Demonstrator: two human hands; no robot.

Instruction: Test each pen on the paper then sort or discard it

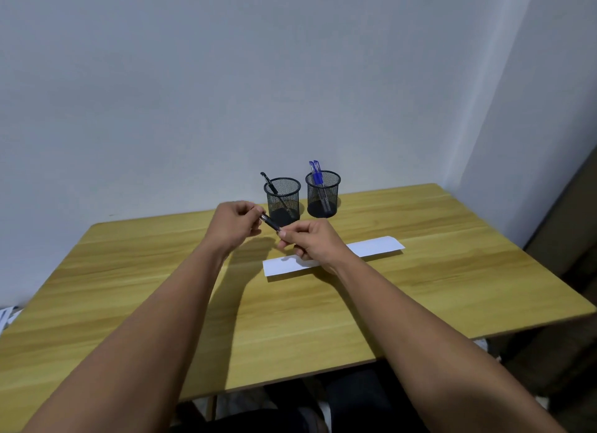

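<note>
Both hands met above the wooden table point(420, 290), just in front of two mesh cups. The left hand point(233, 223) had its fingers curled round one end of a black pen point(270, 223), and the right hand point(311, 241) pinched the other end between thumb and curled fingers. The pen slanted between them, off the table. Under the right hand lay a strip of white paper point(374, 248), partly hidden by that hand and wrist. The left cup point(283, 200) held one black pen point(268, 183); the right cup point(323, 193) held blue pens point(316, 172). Both stood near the wall point(290, 77).
</note>
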